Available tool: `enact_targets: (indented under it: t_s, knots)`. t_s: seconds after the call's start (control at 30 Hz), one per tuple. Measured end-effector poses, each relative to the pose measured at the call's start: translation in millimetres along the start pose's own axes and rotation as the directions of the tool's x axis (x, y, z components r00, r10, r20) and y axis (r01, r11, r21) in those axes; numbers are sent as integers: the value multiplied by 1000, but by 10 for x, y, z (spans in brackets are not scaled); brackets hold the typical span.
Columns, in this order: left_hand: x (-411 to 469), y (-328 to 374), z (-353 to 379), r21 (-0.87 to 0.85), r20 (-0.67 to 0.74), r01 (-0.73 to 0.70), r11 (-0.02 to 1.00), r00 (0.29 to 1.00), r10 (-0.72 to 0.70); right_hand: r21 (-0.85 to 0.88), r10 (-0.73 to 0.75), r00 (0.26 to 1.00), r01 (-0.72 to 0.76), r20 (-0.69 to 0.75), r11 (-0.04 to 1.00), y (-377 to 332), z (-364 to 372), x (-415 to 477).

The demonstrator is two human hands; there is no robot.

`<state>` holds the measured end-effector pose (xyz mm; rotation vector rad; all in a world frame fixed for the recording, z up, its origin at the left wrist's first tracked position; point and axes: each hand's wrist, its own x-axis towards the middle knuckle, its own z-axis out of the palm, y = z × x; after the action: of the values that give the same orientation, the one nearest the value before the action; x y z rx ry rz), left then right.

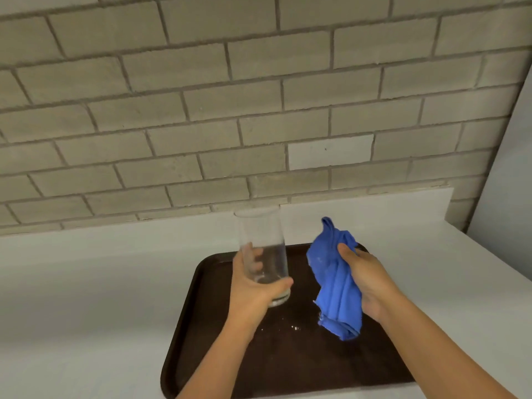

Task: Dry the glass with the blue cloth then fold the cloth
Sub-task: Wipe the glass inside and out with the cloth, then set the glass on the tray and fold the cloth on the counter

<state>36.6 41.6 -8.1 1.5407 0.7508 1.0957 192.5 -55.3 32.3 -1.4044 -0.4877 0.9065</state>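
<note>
A tall clear glass is held upright above the tray, its mouth tipped slightly away from me. My left hand wraps its lower half, thumb across the front near the base. To its right, my right hand grips a bunched blue cloth, which hangs crumpled from above the thumb down to below the wrist. Cloth and glass are apart, with a gap between them.
A dark brown tray lies on the white counter under both hands, with a few water drops on it. A grey brick wall stands right behind the counter, and a pale wall closes the right side.
</note>
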Motion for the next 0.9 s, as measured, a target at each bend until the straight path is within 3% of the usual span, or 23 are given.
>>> enact_targets:
  t_s: [0.47, 0.9]
  knots:
    - [32, -700, 263, 116, 0, 62, 991, 998, -63, 376, 96, 995, -85, -12, 923, 61, -448, 101]
    - [65, -679, 320, 127, 18, 73, 989, 997, -76, 361, 72, 997, -58, -25, 931, 47, -386, 82]
